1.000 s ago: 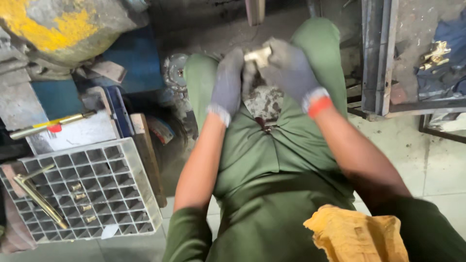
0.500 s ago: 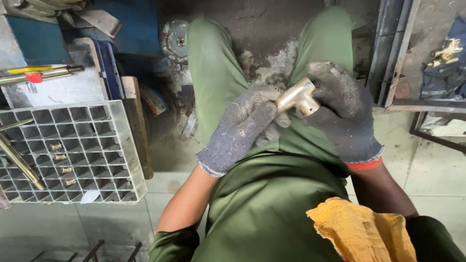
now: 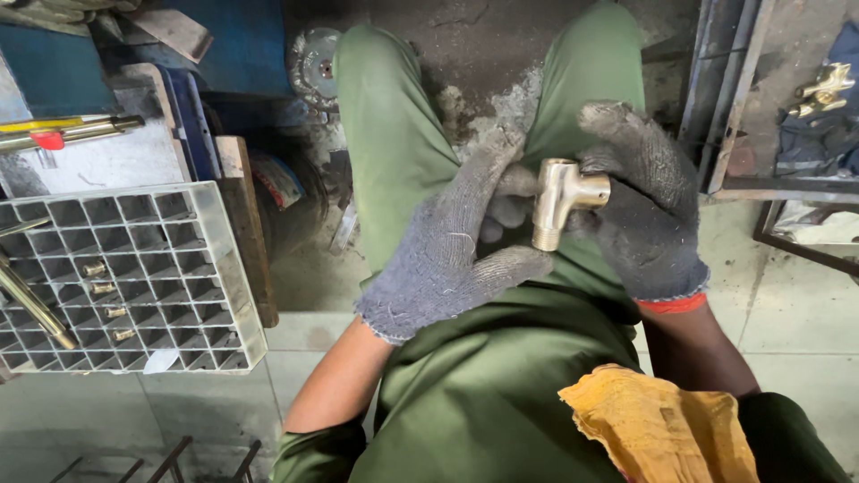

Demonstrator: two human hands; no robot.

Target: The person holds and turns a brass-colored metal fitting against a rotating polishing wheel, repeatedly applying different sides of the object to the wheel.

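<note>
The gloved right hand (image 3: pixel 637 207) pinches a brass T-fitting (image 3: pixel 564 199) by its side stub; the left hand (image 3: pixel 458 243), fingers loosely curled, cups its lower end.

Both grey-gloved hands meet over the lap: left hand (image 3: pixel 452 255) cupped open, right hand (image 3: pixel 644 210) curled closed, forearms bare.
</note>
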